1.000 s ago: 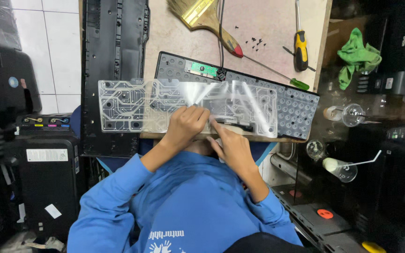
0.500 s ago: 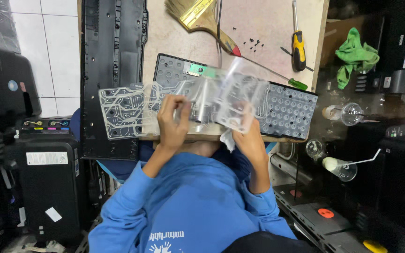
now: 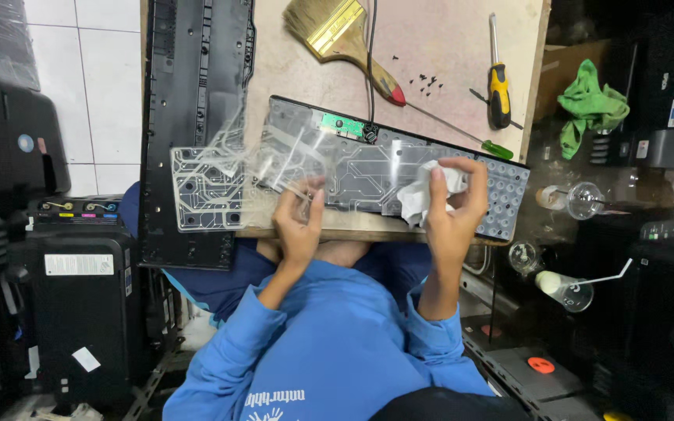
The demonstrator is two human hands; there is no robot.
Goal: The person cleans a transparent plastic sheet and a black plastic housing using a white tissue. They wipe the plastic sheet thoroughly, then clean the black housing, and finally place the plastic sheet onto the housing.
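An opened black keyboard base [image 3: 509, 195] lies across the wooden table's near edge, with a small green circuit board [image 3: 341, 125] at its top. A clear membrane sheet [image 3: 212, 187] with printed traces is lifted and bent over its left half. My left hand [image 3: 299, 226] pinches that sheet near its middle. My right hand [image 3: 454, 210] is raised over the keyboard's right part and grips a crumpled white cloth [image 3: 419, 195].
On the table behind the keyboard lie a paint brush [image 3: 337, 31], a yellow-handled screwdriver [image 3: 497, 86], a thin green-handled screwdriver [image 3: 462, 132] and several loose screws [image 3: 427, 80]. A black keyboard cover [image 3: 196, 78] lies left. A green rag [image 3: 590, 105] and plastic cups [image 3: 563, 288] sit right; printers [image 3: 79, 265] stand left.
The membrane sheet lay flat under both hands, then was lifted and folded. My right hand has risen off it with the white cloth; my left hand keeps hold of the sheet.
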